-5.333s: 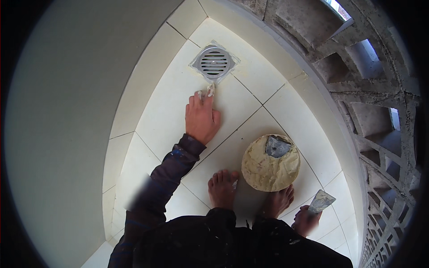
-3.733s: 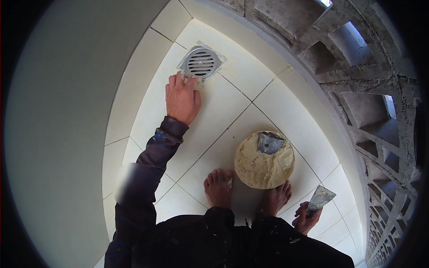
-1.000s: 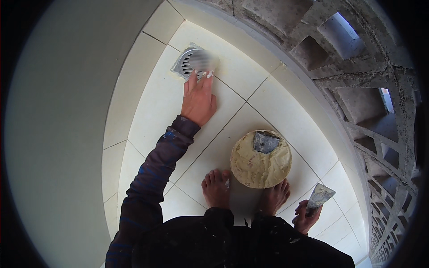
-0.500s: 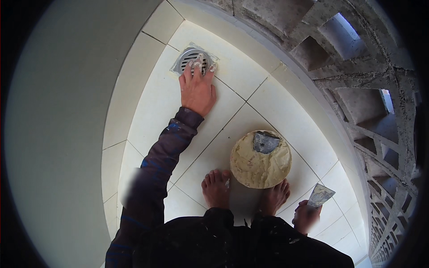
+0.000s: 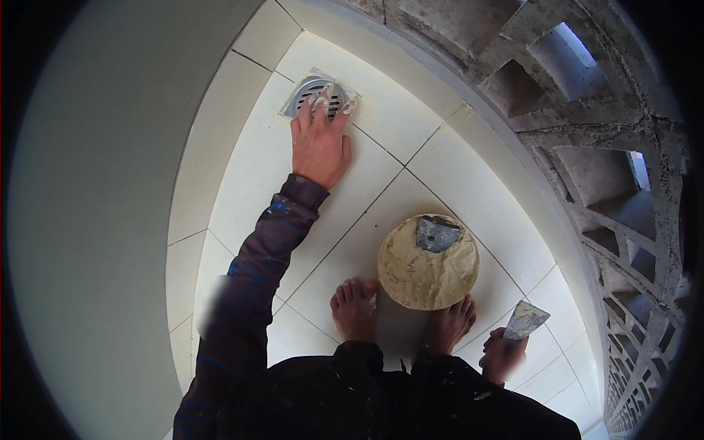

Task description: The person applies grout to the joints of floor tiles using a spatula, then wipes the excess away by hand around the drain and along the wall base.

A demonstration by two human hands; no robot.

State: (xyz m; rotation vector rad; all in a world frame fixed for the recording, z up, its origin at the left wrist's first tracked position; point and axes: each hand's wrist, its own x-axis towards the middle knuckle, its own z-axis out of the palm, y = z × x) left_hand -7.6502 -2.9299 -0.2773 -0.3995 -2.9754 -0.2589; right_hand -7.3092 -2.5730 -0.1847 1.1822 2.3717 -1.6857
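A left hand lies palm-down with fingers spread, its pale, grout-smeared fingertips resting flat on a metal floor drain at the far left of the tiled floor; the grip is open and closes on nothing. The drain is a round, slotted steel grate in a square frame, set at the corner of glossy cream tiles with thin dark joints, and the fingers cover much of its near half. The arm reaches far forward, nearly straight, in a dark sleeve flecked with blue and pale smears.

At near right, the right hand is curled around the handle of a flat metal scraper, its wedge-shaped blade crusted grey and pointing away; the handle itself is hidden inside the grip.

Between the two hands, a round bucket caked in tan, crumbly mortar stands just beyond two bare feet, with a grey metal blade lying in it. A rough concrete lattice wall curves along the right, and a smooth pale wall fills the left. The person's dark clothing blocks the nearest floor.
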